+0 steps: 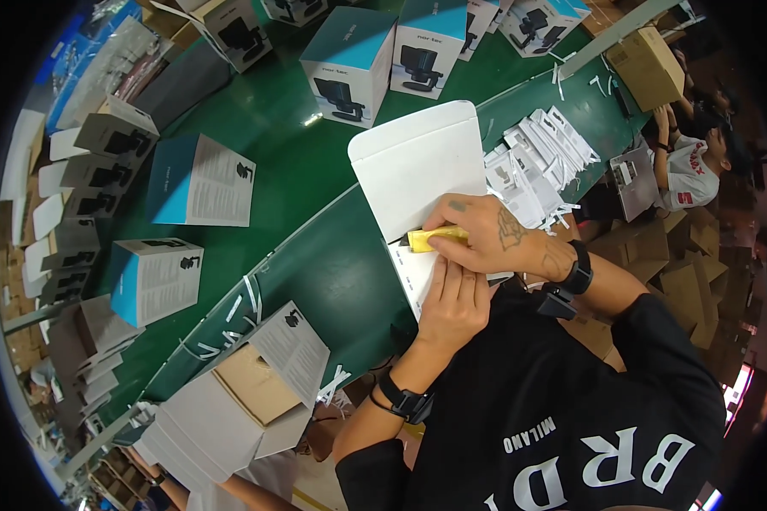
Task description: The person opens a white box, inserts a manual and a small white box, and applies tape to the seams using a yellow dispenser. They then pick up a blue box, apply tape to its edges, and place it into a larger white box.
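Note:
My right hand is closed on a small flat yellow tool with a dark end. Its exact kind is hidden by the fingers. It lies over a white carton whose big rounded flap stands open on the far side. My left hand rests on the near part of this carton, fingers stretched out side by side just below the tool. Most of the carton's body is covered by both hands.
Printed blue-and-white boxes stand along the far green table; more boxes are at left. White cardboard pieces are piled at right. An open carton sits lower left, near another person's arm. Another person works at far right.

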`<state>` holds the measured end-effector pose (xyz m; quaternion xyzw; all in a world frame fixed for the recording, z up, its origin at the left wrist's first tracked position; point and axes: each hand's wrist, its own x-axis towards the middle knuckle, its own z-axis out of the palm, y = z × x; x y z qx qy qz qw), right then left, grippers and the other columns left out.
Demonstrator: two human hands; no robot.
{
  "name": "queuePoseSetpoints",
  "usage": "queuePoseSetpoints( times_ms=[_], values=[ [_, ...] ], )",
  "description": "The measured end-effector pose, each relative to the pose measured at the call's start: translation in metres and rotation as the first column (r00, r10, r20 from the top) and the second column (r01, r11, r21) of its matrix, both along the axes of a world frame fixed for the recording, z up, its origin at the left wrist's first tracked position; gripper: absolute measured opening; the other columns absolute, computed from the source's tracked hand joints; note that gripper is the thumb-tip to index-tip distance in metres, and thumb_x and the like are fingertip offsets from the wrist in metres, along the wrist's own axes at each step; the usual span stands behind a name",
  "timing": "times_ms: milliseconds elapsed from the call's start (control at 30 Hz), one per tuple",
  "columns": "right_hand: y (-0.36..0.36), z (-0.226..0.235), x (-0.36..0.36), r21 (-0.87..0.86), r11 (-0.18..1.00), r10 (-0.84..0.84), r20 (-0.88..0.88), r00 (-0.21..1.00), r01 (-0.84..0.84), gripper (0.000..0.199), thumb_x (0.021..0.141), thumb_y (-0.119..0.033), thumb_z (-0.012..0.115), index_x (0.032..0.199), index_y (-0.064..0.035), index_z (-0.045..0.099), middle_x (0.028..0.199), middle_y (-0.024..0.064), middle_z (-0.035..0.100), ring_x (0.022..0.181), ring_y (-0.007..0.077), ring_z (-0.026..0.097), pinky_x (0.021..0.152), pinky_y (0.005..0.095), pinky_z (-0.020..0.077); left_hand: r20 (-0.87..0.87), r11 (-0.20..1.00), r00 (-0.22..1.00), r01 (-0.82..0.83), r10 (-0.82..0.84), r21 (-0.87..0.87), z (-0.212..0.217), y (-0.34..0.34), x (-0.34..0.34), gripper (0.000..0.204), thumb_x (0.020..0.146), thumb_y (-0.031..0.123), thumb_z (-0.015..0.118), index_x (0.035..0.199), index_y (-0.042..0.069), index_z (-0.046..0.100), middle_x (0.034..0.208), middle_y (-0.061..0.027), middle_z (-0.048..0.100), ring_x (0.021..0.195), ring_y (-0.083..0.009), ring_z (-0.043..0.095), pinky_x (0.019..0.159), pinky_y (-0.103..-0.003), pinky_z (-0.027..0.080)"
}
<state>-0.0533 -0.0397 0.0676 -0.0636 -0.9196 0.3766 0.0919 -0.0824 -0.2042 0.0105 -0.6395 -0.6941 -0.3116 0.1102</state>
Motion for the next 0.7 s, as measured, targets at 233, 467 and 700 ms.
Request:
queuePoseSetpoints(
  times_ms=[233, 467, 700],
  values=[
    [-0.01, -0.007, 0.007, 0.02, 0.998, -0.052, -0.03, 0.998, 0.053, 0.016, 0.089, -0.013, 0.074, 0.101, -0.0027, 0.071, 0.094, 0.0125, 0.069, 0.074, 0.0312, 0.071, 0.064, 0.0363, 0.0569, 0.005, 0.996, 0.999, 0.052, -0.052, 0.076, -0.004, -0.002, -0.002, 0.028, 0.09, 0.019, 0.071, 0.099, -0.008, 0.073, 0.1, -0.0254, 0.072, 0.102, -0.0407, 0.071, 0.104, -0.053, 0.054],
    [-0.013, -0.013, 0.009, 0.057, 0.998, -0.005, -0.03, 1.0, 0.007, 0.017, 0.093, -0.019, 0.071, 0.102, -0.0051, 0.068, 0.101, 0.0105, 0.067, 0.071, 0.0326, 0.069, 0.062, 0.04, 0.0564, -0.032, 0.989, 0.995, 0.093, -0.09, 0.118, -0.003, -0.004, -0.002, 0.019, 0.088, 0.011, 0.067, 0.095, -0.006, 0.073, 0.096, -0.0235, 0.072, 0.099, -0.0394, 0.072, 0.1, -0.054, 0.055],
    [-0.019, -0.012, 0.001, 0.102, 0.987, 0.125, 0.018, 0.992, -0.127, 0.023, 0.095, -0.025, 0.071, 0.108, -0.0058, 0.067, 0.105, 0.0095, 0.066, 0.072, 0.0325, 0.07, 0.063, 0.0401, 0.0567, -0.058, 0.994, 0.994, 0.098, -0.095, 0.056, 0.003, -0.008, -0.002, 0.018, 0.091, 0.017, 0.076, 0.095, -0.001, 0.074, 0.091, -0.0127, 0.072, 0.091, -0.031, 0.072, 0.091, -0.044, 0.058]
  ],
)
